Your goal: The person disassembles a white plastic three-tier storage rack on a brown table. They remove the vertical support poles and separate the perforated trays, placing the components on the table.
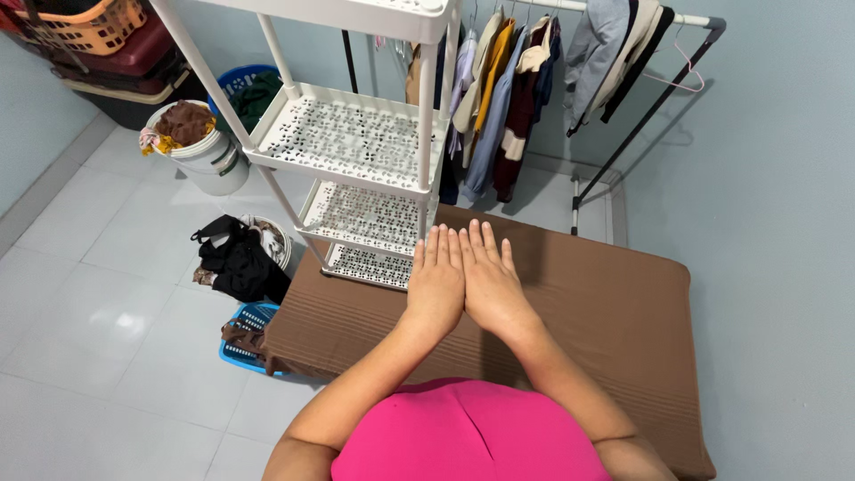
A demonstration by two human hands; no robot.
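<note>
Resting flat and side by side, the left hand (435, 283) and right hand (489, 283) lay palm-down on the brown mattress (606, 312), inner edges touching; both grips were released, fingers extended, grasping nothing; a white perforated shelf rack (356, 142) stood just beyond the fingertips; a clothes rail (534, 71) stood behind it; a white bucket (209, 156) of garments sat on the tiled floor (98, 312).
</note>
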